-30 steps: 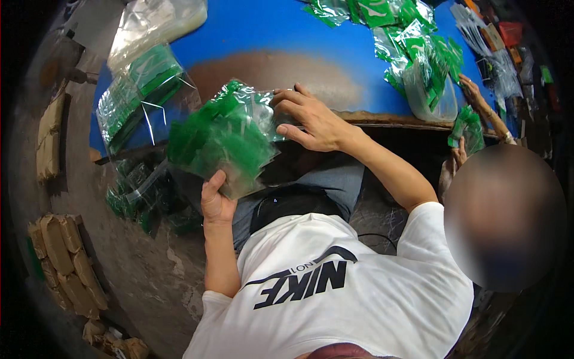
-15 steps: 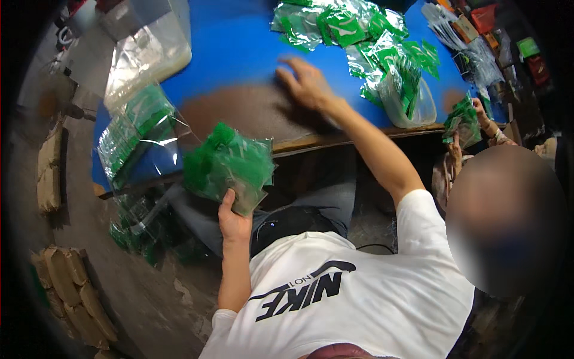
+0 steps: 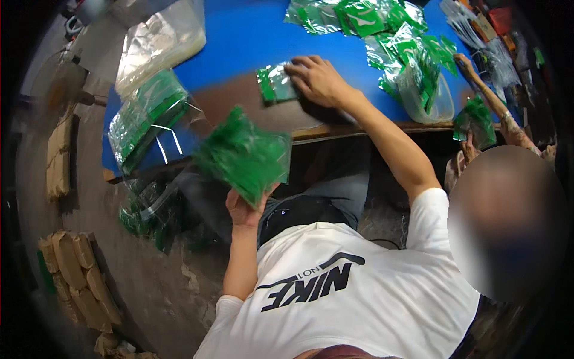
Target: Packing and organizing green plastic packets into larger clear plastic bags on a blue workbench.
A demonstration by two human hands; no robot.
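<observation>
Near the front edge of the blue, brown-patched tabletop (image 3: 230, 51) | left hand (image 3: 242, 210) gripping lower corner of blurred green-and-clear plastic packet stack (image 3: 246, 157), apparently keeping upper edges free | right hand (image 3: 323, 82) over end of single flat green-and-clear packet (image 3: 275, 84) lying there; pinching or pressing, cannot tell

Green packet stack (image 3: 245, 158); blue tabletop (image 3: 245, 42), brown patch (image 3: 230, 99); white shirt (image 3: 388, 287), black print (image 3: 308, 286).

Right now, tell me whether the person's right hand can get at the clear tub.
Probably yes. The right hand is at a packet; the tub stands to its right on the same table, with no barrier showing between them, only loose packets close by.
</observation>
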